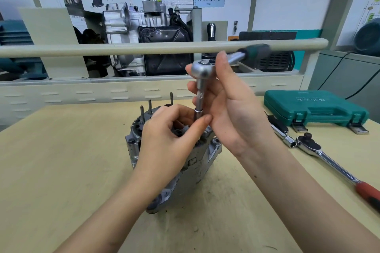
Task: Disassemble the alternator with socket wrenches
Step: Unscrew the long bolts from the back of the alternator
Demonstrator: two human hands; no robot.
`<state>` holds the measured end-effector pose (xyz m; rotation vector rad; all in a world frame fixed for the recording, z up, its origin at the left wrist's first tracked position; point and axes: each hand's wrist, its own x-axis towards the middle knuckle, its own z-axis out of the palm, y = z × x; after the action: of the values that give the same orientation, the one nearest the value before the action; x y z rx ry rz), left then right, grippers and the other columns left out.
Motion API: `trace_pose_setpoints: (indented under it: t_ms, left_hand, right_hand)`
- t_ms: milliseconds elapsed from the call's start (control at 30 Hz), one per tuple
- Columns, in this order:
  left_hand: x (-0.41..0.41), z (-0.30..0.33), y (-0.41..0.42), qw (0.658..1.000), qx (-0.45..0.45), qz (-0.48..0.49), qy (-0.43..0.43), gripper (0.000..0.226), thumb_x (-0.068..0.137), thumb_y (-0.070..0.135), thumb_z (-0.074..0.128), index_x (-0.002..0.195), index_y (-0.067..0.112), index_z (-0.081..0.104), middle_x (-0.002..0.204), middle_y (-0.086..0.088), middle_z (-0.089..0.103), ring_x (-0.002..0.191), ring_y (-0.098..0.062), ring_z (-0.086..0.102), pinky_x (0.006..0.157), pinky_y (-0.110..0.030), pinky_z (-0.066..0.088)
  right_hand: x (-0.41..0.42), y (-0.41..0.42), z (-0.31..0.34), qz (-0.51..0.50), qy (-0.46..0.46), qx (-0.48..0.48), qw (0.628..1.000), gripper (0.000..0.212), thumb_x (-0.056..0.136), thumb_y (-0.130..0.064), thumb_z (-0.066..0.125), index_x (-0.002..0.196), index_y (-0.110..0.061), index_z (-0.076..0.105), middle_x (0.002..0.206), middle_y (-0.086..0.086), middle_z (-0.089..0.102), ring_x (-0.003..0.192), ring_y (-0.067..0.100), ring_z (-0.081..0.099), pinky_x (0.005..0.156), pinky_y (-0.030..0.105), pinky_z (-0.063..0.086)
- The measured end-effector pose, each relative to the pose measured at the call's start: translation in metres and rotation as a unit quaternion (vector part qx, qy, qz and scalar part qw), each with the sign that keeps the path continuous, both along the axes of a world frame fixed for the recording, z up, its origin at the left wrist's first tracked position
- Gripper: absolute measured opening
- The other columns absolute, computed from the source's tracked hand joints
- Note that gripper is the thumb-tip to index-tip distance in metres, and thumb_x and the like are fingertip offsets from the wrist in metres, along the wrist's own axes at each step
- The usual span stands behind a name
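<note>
Head cam: alternator (197, 162) sits mid-counter (61, 160), tilted, with studs sticking up at its far side. Left hand (164, 141) rests on top of it, thumb and fingers pinching the socket (198, 116) at the bottom of the extension. Right hand (232, 107) has its grip around the ratchet (202, 70) head and extension, green handle pointing off to the right. Toward the right edge lie a second ratchet (329, 162) with a red handle and a closed green case (314, 107).
</note>
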<state>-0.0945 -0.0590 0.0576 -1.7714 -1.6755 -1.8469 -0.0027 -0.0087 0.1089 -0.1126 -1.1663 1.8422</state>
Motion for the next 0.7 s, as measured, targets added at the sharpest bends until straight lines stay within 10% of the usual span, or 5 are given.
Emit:
trace_pose_setpoints:
  t_ms: [700]
  left_hand:
    - [0.0025,-0.0022,-0.0015,0.999,0.005,0.006,0.031,0.005,0.076,0.041,0.060,0.079,0.038,0.057,0.072,0.010,0.059,0.073,-0.008,0.054,0.066,-0.015,0.041]
  right_hand:
    - [0.0006,0.0024,-0.0004,0.007,-0.006,0.003,1.000,0.040,0.062,-0.041,0.056,0.087,-0.009,0.058,0.075,-0.001,0.069,0.058,0.007,0.063,0.051,0.017,0.049]
